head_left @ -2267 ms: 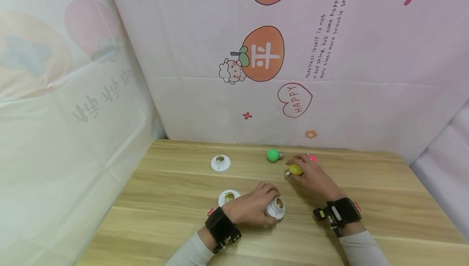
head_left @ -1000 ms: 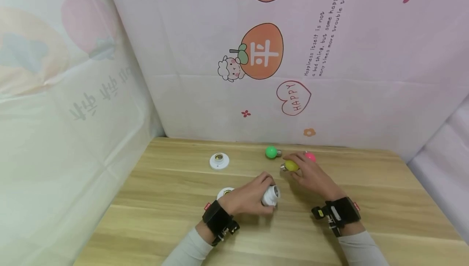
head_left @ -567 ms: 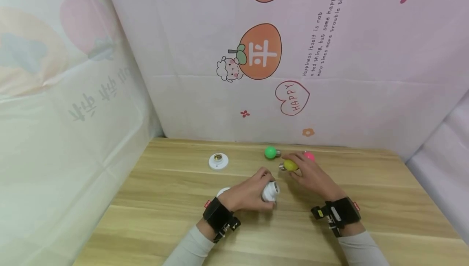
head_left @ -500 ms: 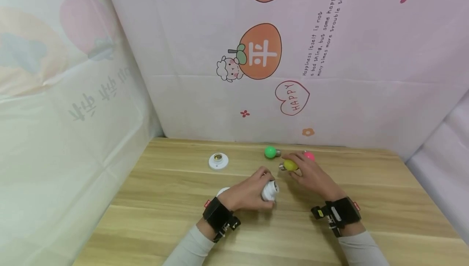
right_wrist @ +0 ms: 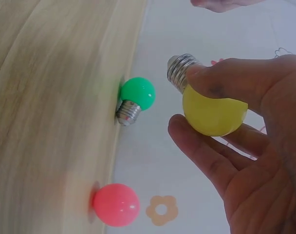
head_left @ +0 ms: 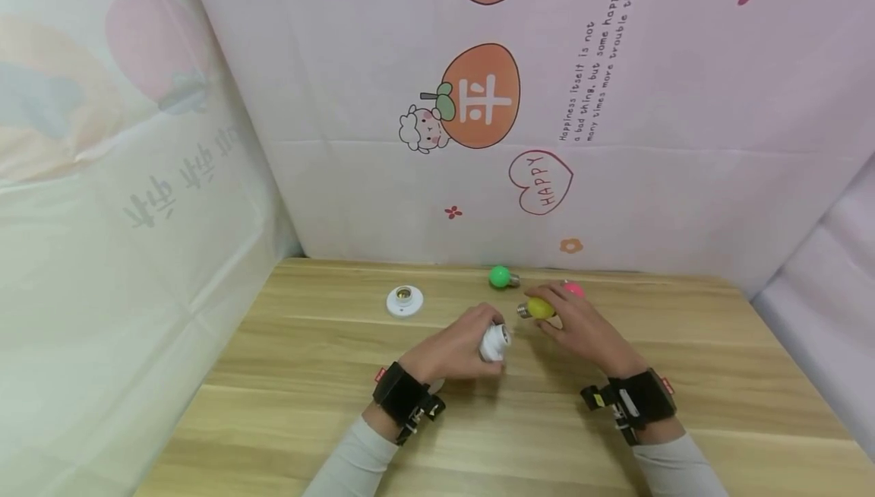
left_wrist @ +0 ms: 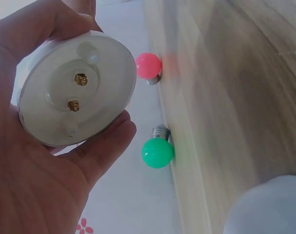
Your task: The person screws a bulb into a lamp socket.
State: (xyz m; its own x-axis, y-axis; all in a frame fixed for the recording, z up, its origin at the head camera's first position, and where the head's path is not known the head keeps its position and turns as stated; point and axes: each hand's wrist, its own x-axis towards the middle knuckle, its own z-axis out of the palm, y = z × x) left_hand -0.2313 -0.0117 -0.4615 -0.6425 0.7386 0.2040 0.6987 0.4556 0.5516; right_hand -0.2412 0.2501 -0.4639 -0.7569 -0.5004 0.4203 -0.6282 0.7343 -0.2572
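My left hand (head_left: 451, 346) grips a white screw-type lamp holder (head_left: 492, 343) by its round base, fingers and thumb on opposite edges. The holder is tilted, its socket mouth facing right. In the left wrist view its hollow underside (left_wrist: 109, 100) shows two brass screws. My right hand (head_left: 582, 330) pinches a yellow light bulb (head_left: 539, 308) by its globe, and its metal screw base points left toward the holder. A gap separates bulb and holder. The right wrist view shows the thumb across the upper part of the yellow globe (right_wrist: 211, 114).
On the wooden table (head_left: 287, 375), a second lamp holder (head_left: 393, 307) stands at the back left. Another white holder (left_wrist: 274, 209) is mostly hidden beneath my left wrist. A green bulb (head_left: 500, 276) and a pink bulb (head_left: 574, 289) lie near the printed cloth backdrop (head_left: 369, 201).
My left hand has raised the lamp holder, tilted its mouth from upward to rightward, and moved it slightly back. My right hand has turned the yellow bulb's base more squarely left.
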